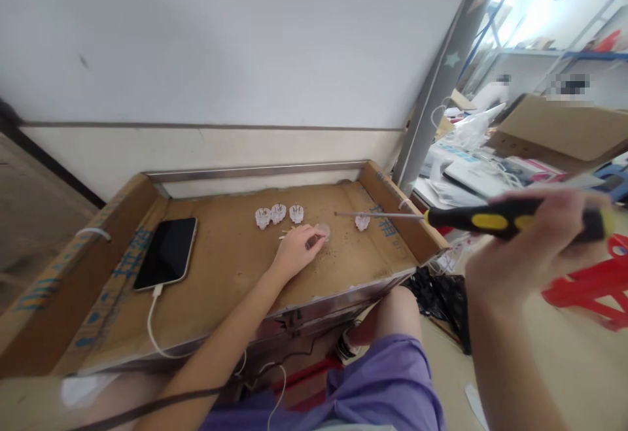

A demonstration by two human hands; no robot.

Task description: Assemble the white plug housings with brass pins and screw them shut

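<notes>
While the right hand [523,244] has its grip wrapped around a black-and-yellow screwdriver [483,221], shaft pointing left above the cardboard surface [220,248], the left hand [298,248] is curled down at a small clear piece [322,229]; can't tell if that grip's actually closed on it. Three whitish plug pieces [279,213] sit just beyond, with a fourth plug piece [362,222] off to the right.

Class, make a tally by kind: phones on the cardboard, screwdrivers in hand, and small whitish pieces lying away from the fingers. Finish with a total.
Phone: 1
Screwdriver, in the right hand: 1
Small whitish pieces, three grouped and one off to the right: 4
Total: 6
</notes>
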